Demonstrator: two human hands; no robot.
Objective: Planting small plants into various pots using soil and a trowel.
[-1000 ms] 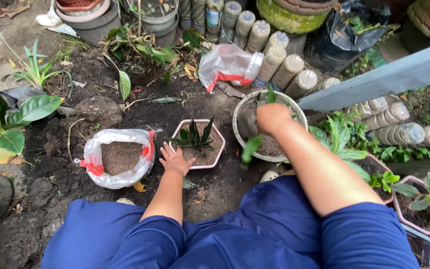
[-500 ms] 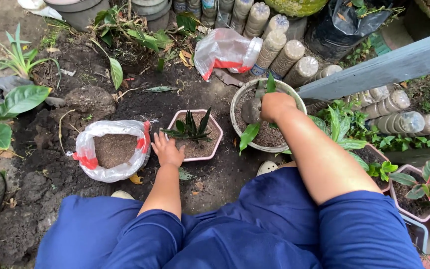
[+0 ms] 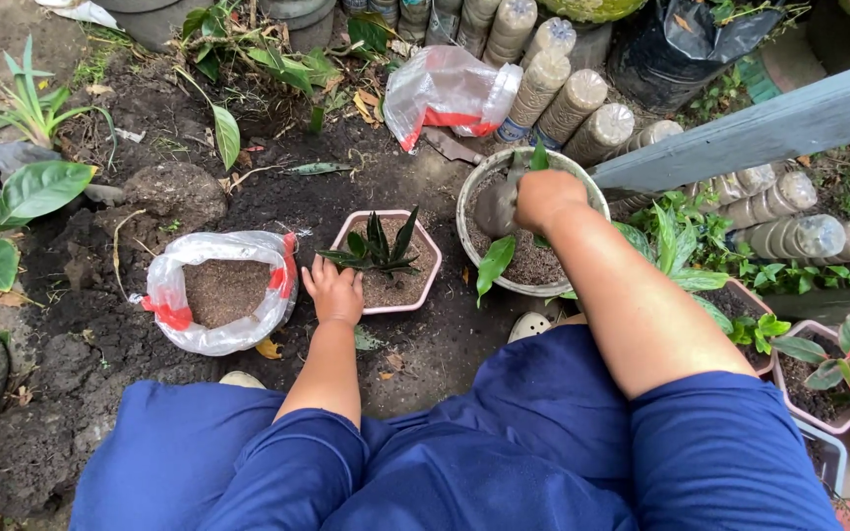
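My left hand [image 3: 334, 292] rests on the near left rim of a pink hexagonal pot [image 3: 425, 285] and holds it. The pot contains soil and a small dark spiky plant [image 3: 381, 251]. My right hand [image 3: 543, 200] is inside a round white pot [image 3: 474, 258] of soil, closed around a grey trowel [image 3: 496, 206] whose blade points down into the soil. A green leafy plant [image 3: 496, 264] hangs over that pot's near edge.
An open plastic bag of brown soil [image 3: 223, 295] lies left of the pink pot. A crumpled plastic bag [image 3: 445, 88] and a row of upturned bottles [image 3: 582, 108] are behind. A grey plank [image 3: 769, 128] and potted plants [image 3: 838, 379] are at right.
My left hand's fingers have drawn together on the pink pot's rim. My right hand with the trowel has shifted slightly inside the round pot. The view has tilted a little.
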